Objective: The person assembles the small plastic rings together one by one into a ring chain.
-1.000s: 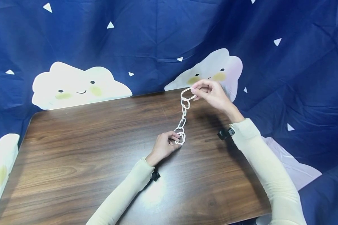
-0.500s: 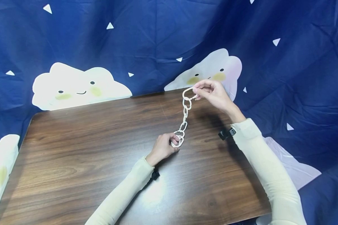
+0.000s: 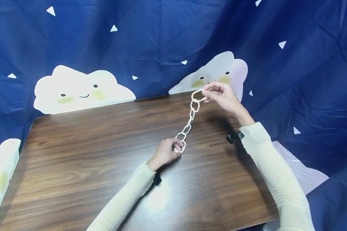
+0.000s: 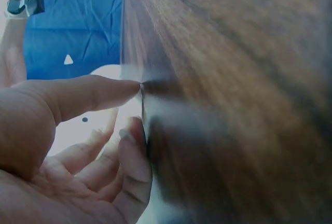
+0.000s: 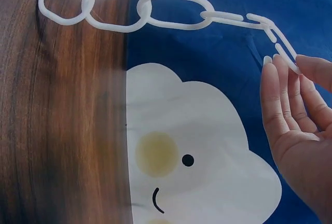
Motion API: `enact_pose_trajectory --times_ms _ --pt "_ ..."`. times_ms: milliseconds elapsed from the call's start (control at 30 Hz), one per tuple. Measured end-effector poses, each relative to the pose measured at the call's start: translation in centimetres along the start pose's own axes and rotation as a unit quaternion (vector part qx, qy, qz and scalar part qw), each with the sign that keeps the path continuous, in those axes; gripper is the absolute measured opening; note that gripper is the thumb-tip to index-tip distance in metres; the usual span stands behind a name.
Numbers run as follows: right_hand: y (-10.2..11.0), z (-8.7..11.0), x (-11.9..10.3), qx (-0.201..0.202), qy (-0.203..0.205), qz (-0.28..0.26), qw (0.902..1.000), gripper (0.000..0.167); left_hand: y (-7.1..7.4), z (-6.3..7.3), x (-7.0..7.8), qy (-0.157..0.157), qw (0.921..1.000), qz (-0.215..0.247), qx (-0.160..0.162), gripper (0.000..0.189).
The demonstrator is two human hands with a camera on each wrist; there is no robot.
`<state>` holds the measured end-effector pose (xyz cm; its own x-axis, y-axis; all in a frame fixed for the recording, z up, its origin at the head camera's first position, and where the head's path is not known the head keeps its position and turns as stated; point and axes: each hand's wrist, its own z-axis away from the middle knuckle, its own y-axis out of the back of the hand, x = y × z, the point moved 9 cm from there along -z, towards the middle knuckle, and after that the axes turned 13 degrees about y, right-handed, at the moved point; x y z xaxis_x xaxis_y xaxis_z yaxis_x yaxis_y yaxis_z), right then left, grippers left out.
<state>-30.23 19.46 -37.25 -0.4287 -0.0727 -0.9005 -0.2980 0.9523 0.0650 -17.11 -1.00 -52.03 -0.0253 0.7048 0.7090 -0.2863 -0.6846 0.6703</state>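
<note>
A white chain [image 3: 189,122] of several oval links stretches between both hands in the head view, slanting from lower left to upper right. My right hand [image 3: 224,96] pinches the top end link between thumb and fingertips, raised over the far right of the table. My left hand [image 3: 165,150] is low at the tabletop, thumb and fingers about the lower end link. In the left wrist view, the left thumb [image 4: 98,94] reaches the table surface and the fingers curl; the link is hidden there. The right wrist view shows small gaps in the chain links [image 5: 116,29].
The brown wood-grain table [image 3: 84,154] ends at its far edge against a blue curtain [image 3: 150,38] printed with white clouds [image 3: 84,86] and triangles. Small black wrist cameras [image 3: 234,137] sit under both cream sleeves [image 3: 266,160].
My right hand has shifted slightly right, and my left hand slightly left and toward the person. The chain, which hung steeper, is now more slanted and drawn out straighter between them.
</note>
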Motion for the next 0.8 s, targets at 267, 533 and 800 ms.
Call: enact_pose_trajectory --times_ms 267,533,800 --pt "1.0 0.2 1.2 0.015 -0.011 0.001 0.9998 0.010 0.4 0.0 0.1 -0.020 0.9995 0.025 -0.006 0.029" --pt "2.3 0.6 2.1 0.026 -0.013 -0.015 0.9995 0.010 2.3 0.3 -0.5 -0.015 0.9981 0.060 0.010 0.025" --pt "4.2 0.2 2.0 0.054 -0.006 0.014 0.9984 0.017 3.3 0.5 -1.5 -0.010 0.9951 0.098 0.003 0.026"
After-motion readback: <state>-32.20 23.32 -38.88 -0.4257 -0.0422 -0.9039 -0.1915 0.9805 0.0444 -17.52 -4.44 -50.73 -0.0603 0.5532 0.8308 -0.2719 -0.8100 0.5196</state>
